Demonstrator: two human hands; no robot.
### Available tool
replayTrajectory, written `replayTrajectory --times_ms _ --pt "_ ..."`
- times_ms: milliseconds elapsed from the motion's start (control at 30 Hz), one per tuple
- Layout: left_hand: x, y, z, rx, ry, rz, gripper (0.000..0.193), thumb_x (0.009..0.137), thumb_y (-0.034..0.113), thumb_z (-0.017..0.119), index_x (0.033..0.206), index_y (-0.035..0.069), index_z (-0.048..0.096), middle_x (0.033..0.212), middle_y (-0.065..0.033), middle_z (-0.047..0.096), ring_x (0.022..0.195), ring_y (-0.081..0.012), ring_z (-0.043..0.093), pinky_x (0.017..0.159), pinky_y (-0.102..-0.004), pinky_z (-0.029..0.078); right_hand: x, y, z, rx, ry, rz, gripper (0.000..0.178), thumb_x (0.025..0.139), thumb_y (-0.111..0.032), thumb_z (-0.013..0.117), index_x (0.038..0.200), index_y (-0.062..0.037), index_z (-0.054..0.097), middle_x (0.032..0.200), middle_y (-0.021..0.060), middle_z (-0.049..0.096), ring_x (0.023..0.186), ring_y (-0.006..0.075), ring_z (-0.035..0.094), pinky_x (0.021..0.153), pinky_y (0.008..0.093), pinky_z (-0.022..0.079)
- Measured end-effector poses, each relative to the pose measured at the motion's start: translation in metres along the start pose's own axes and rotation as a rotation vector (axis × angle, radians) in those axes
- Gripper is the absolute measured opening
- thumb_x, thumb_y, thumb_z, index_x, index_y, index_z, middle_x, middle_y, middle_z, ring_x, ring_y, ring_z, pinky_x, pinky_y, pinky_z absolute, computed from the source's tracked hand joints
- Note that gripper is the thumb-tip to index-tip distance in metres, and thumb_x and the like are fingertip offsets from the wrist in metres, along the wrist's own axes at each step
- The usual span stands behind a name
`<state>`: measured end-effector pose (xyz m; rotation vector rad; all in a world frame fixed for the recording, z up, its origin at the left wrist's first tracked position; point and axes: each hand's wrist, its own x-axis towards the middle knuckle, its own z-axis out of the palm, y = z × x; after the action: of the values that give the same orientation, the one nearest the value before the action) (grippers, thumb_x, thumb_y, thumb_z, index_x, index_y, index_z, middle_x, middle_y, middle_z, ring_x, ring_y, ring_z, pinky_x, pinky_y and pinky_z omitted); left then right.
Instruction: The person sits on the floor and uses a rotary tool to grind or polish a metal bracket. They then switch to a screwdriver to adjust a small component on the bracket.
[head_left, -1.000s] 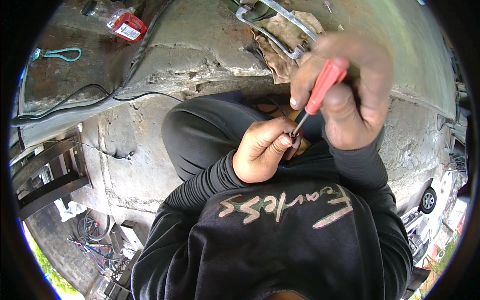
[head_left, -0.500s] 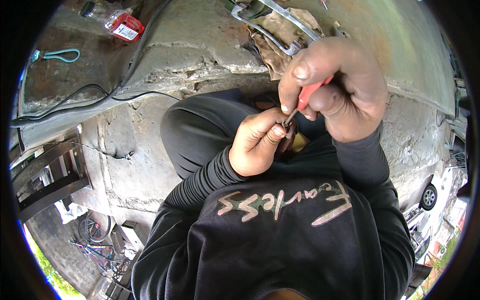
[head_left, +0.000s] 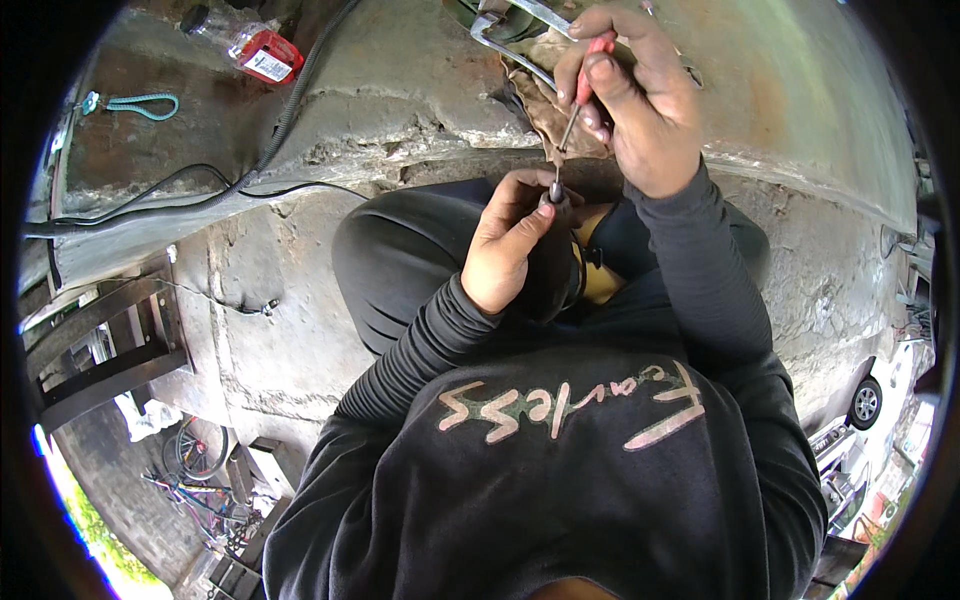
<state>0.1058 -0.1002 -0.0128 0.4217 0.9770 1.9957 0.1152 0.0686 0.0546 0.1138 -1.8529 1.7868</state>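
Concrete ledge: a rough, cracked grey surface that runs across the top of the view, with a black cable lying along it.
Metal bracket: a bent grey piece on the ledge, just beyond the right hand, beside a crumpled brown rag.
Bottle: a small clear one with a red label, lying well apart at the upper left.
Right hand: its fingers are closed around the red handle of a screwdriver, which points down and toward the person.
Left hand: it is curled over the lap, and thumb and forefinger pinch a small metal part where the tip meets it. What the part is, I cannot tell.
How to do it well: I think the left hand should hold the part firm and steady, and the tool should stay in line with it, with gentle pressure, so the tip does not slip into the fingers.
Change: compared with half a second ago, the right hand is higher and further over the ledge, so more of the thin shaft shows; the left hand is almost at the same place.
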Motion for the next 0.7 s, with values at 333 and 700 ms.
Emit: replayTrajectory --times_ms 333,700 --pt "0.003 -0.016 -0.010 -0.088 0.083 -0.136 0.035 0.089 0.003 0.033 0.121 0.000 0.047 0.109 -0.0213 0.060 0.101 -0.0296 0.060 0.091 -0.0377 0.046 -0.003 0.016 -0.017 0.099 0.037 0.048 0.026 0.099 -0.019 0.049 0.123 -0.0103 0.049 0.080 0.0075 0.058 0.053 0.0038 0.042 0.046 0.0160 0.036" --pt "-0.007 -0.022 -0.006 -0.071 -0.019 -0.262 0.048 0.081 -0.006 0.034 0.128 -0.005 0.044 0.122 -0.0229 0.054 0.119 -0.0307 0.050 0.105 -0.0370 0.034 -0.027 0.011 -0.013 0.071 0.037 0.078 0.019 0.097 -0.012 0.051 0.115 -0.0076 0.053 0.074 -0.0005 0.055 0.058 0.0020 0.044 0.050 0.0155 0.035"
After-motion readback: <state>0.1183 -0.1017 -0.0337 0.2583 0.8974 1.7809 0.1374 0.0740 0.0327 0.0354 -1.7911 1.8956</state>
